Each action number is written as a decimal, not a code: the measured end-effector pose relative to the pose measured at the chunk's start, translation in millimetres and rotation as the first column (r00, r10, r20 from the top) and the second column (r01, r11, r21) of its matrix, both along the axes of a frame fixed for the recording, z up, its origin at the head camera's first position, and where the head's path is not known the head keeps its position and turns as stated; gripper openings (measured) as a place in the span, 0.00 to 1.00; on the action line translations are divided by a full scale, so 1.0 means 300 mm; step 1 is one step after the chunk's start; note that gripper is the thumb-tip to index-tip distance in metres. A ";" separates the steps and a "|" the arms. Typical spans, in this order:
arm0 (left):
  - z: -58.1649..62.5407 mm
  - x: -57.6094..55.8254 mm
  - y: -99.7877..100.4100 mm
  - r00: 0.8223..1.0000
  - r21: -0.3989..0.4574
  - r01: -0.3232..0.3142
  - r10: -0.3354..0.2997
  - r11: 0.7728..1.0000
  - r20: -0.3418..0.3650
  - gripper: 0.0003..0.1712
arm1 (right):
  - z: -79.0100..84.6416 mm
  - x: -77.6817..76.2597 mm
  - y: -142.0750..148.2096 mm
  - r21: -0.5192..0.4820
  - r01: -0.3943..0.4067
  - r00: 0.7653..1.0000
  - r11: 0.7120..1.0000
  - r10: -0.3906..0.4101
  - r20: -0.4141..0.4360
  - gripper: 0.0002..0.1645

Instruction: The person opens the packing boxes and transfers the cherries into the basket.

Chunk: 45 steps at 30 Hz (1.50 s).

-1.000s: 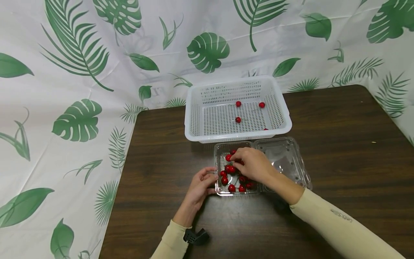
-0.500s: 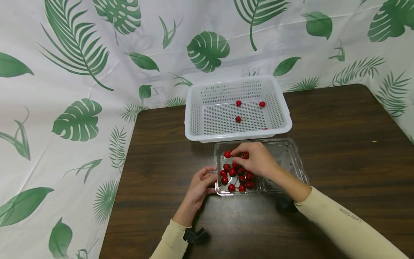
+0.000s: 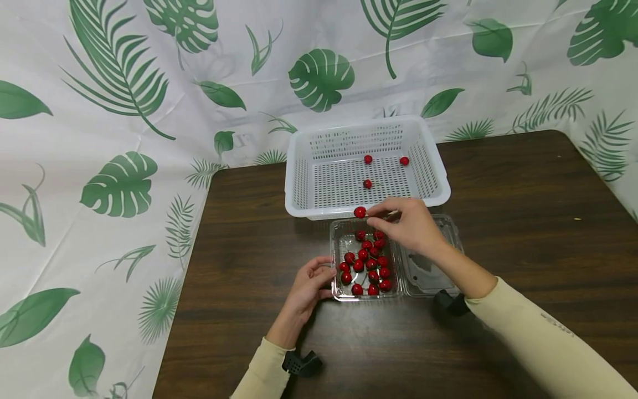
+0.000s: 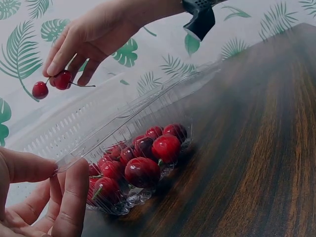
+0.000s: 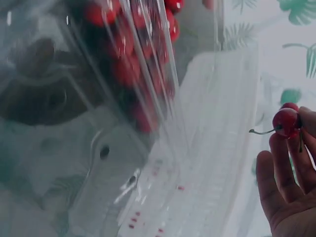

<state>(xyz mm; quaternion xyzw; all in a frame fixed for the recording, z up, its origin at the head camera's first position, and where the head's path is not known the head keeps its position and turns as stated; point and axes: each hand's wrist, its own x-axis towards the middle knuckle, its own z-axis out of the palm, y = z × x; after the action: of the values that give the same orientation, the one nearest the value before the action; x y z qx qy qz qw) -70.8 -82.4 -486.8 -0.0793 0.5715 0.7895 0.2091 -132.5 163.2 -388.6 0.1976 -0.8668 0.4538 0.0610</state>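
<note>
A clear plastic clamshell box (image 3: 335, 293) lies open in front of me, its base filled with several red cherries (image 3: 371, 265). My left hand (image 3: 310, 285) pinches the box's left rim between thumb and fingers, as the left wrist view shows up close. Above the box's far edge, my right hand (image 3: 411, 224) holds cherries between thumb and fingers. One held cherry (image 3: 360, 212) shows in the head view. In the left wrist view a round cherry (image 4: 40, 90) hangs ahead of the fingertips, and a second cherry (image 4: 62, 80) with a stem sits against them.
Behind the box stands a white perforated basket (image 3: 319, 213) with a few cherries (image 3: 367, 184) on its floor. The clamshell's lid (image 3: 423, 274) lies folded out to the right, under my right forearm. A leaf-printed cloth (image 3: 199, 83) hangs behind the dark wooden table (image 3: 239, 233).
My right hand has risen out of the box with cherries and moved up and slightly right, toward the basket's front edge. The left hand has stayed at the box's rim.
</note>
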 end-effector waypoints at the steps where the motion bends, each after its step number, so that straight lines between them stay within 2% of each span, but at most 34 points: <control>1: 0.000 -0.001 0.000 1.000 -0.002 0.002 -0.002 1.000 -0.001 0.19 | 0.003 -0.007 0.009 0.000 0.014 1.000 1.000 -0.014 -0.007 0.07; 6: 0.001 -0.002 0.002 1.000 -0.009 0.005 -0.005 1.000 0.002 0.20 | -0.002 -0.047 0.057 -0.004 0.105 0.993 0.994 -0.105 -0.047 0.08; 12: 0.002 0.000 0.004 1.000 -0.008 -0.004 0.004 1.000 0.010 0.18 | -0.018 -0.092 0.104 -0.008 0.234 0.969 0.972 -0.234 -0.073 0.08; 16: 0.003 0.000 0.005 1.000 -0.008 -0.006 0.006 1.000 0.014 0.18 | -0.030 -0.118 0.118 0.005 0.281 0.956 0.960 -0.279 -0.089 0.09; 25: 0.000 -0.002 0.003 1.000 -0.009 -0.006 0.006 1.000 0.009 0.20 | -0.057 -0.173 0.126 0.024 0.305 0.943 0.952 -0.298 -0.146 0.09; 32: -0.002 -0.003 0.002 1.000 -0.007 0.002 -0.001 1.000 0.004 0.21 | -0.087 -0.183 0.128 0.102 0.251 0.952 0.963 -0.226 -0.208 0.07; 40: -0.001 -0.003 0.002 1.000 -0.007 -0.004 0.004 1.000 0.010 0.19 | -0.096 -0.178 0.130 0.172 0.240 0.966 0.955 -0.218 -0.141 0.08; 45: -0.006 -0.003 0.002 1.000 -0.008 -0.004 0.004 1.000 0.009 0.19 | -0.094 -0.177 0.136 0.201 0.246 0.965 0.948 -0.222 -0.138 0.08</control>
<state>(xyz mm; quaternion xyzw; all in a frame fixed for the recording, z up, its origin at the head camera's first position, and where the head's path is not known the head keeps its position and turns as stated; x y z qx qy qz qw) -71.6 -81.9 -488.5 -0.0848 0.5737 0.7872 0.2098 -185.5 203.9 -416.7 0.1242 -0.9234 0.3343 0.1417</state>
